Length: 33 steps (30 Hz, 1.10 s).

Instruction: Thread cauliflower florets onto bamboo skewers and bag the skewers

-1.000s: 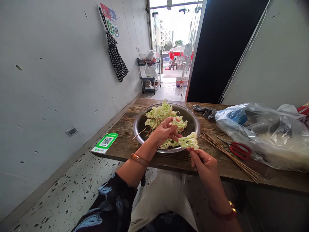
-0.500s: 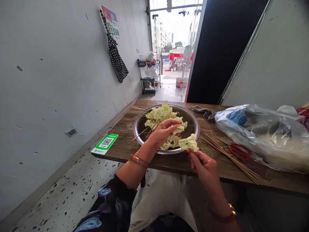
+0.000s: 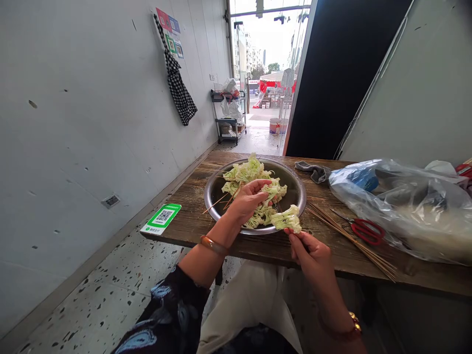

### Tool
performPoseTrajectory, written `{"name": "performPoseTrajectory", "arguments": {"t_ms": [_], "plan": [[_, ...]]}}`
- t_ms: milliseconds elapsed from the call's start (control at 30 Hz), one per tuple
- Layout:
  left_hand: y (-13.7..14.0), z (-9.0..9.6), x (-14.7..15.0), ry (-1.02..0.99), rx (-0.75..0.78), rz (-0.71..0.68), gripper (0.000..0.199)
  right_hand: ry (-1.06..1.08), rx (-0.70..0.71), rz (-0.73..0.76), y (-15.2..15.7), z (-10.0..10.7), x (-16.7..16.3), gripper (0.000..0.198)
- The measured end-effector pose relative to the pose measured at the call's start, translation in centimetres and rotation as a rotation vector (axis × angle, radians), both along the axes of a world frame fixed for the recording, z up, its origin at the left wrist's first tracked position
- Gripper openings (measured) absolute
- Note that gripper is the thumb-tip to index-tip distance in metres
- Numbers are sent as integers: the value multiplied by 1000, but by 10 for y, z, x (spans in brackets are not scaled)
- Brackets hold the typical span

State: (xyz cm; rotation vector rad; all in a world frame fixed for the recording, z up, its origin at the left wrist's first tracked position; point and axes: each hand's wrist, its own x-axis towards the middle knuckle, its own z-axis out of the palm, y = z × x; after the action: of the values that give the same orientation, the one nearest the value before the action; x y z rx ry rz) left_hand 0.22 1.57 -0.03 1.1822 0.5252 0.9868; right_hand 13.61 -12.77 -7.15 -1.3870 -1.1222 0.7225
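A wide metal bowl holds a heap of pale green and white cauliflower florets, several with thin wooden skewers sticking out to the left. Over the bowl's middle, my left hand has its fingers curled round a cauliflower floret at the heap's right side. At the front right rim, my right hand pinches a cauliflower piece from below between thumb and fingers. Whether a skewer runs through that piece is hidden by the fingers.
Loose bamboo skewers lie right of the bowl, beside red-handled scissors. A large clear plastic bag covers the table's right end. Behind are a grey cloth and, at the left corner, a green QR-code card.
My left hand's fingers have drawn back slightly to the left and curled in on a floret. The piece in my right hand has shifted very slightly left.
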Motion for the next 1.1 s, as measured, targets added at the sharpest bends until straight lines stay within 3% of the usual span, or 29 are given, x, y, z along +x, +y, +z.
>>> {"name": "performPoseTrajectory", "arguments": {"t_ms": [167, 367, 533, 700, 933, 1100], "plan": [[1, 0, -1, -20, 9, -44, 43, -3, -4, 3, 0, -1, 0, 36], [0, 1, -3, 38, 17, -113, 34, 40, 2, 12, 2, 1, 0, 37], [-2, 0, -2, 35, 17, -260, 60, 65, 10, -4, 4, -3, 3, 38], [0, -2, -1, 13, 10, -105, 49, 72, 5, -31, 3, -2, 4, 38], [5, -5, -2, 5, -79, -59, 33, 64, 18, -19, 3, 0, 2, 37], [10, -8, -2, -4, -83, -33, 33, 59, 4, 2, 4, 0, 2, 36]]}}
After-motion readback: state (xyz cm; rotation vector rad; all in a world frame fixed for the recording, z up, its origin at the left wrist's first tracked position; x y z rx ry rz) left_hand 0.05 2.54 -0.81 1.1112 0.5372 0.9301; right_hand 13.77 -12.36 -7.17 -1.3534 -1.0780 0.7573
